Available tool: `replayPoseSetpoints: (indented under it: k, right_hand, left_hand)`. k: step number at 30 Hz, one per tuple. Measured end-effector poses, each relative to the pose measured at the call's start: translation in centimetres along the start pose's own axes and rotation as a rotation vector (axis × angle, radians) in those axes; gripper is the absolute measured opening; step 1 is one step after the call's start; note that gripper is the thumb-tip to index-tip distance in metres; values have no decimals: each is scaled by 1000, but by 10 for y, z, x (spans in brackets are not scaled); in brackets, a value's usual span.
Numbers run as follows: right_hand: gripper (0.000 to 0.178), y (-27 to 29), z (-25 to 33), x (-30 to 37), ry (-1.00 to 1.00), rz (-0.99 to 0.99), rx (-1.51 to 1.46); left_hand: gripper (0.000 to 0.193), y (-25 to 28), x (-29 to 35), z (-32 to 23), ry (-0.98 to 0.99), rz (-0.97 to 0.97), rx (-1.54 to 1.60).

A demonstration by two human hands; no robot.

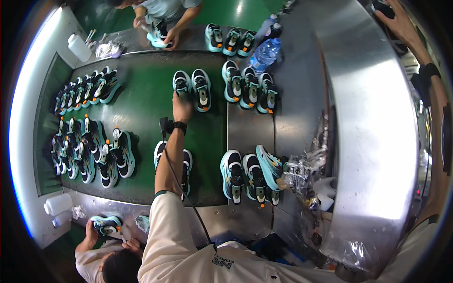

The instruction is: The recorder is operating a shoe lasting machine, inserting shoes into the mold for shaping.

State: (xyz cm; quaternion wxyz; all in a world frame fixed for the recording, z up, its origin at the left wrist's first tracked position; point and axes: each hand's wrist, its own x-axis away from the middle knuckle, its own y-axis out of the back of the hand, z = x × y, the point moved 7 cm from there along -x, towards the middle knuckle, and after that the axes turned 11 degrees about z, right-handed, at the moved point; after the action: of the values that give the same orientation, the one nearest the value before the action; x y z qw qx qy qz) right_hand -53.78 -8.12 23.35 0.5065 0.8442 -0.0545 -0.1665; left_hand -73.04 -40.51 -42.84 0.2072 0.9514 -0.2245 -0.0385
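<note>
My left hand [182, 109] reaches over the green belt [146, 89] and grips the heel end of a black, white and mint sneaker [180, 80]. Its mate, another sneaker [201, 89], stands close on the right. Under my left forearm, a further pair of sneakers [188, 165] is partly hidden. Far to the upper right, my right hand [398, 21] is curled around a dark thing [384, 8] at the picture's rim, too cut off to name.
Several sneakers [89, 146] stand in rows on the belt's left. More sneakers [248, 87] line the metal ledge by water bottles [265, 54]. A curved metal housing [373, 118] rises on the right. Co-workers handle sneakers [159, 35] across the belt and at lower left.
</note>
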Motion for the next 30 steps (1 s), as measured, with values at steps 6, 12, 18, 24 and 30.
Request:
replayPoseSetpoints:
  k: [6,12,18,24,30]
  right_hand:
    - [31,-6,-26,70,-472,86,-228]
    - [51,-40,-109,143,-306,-191,-747]
    - [50,88,-85,281,-475,-367,-967]
    - [30,195,-59,513,-481,-755,-1043]
    - [35,204,29,746,-679,-851,-1028]
  left_hand:
    - [79,23,101,-32,49,-26,141]
    - [31,-21,300,-181,97,516,768]
    - [36,-43,450,-292,256,1091,926]
    - [63,-71,527,-452,-70,1664,1088]
    - [72,-80,715,-571,459,2245,1263]
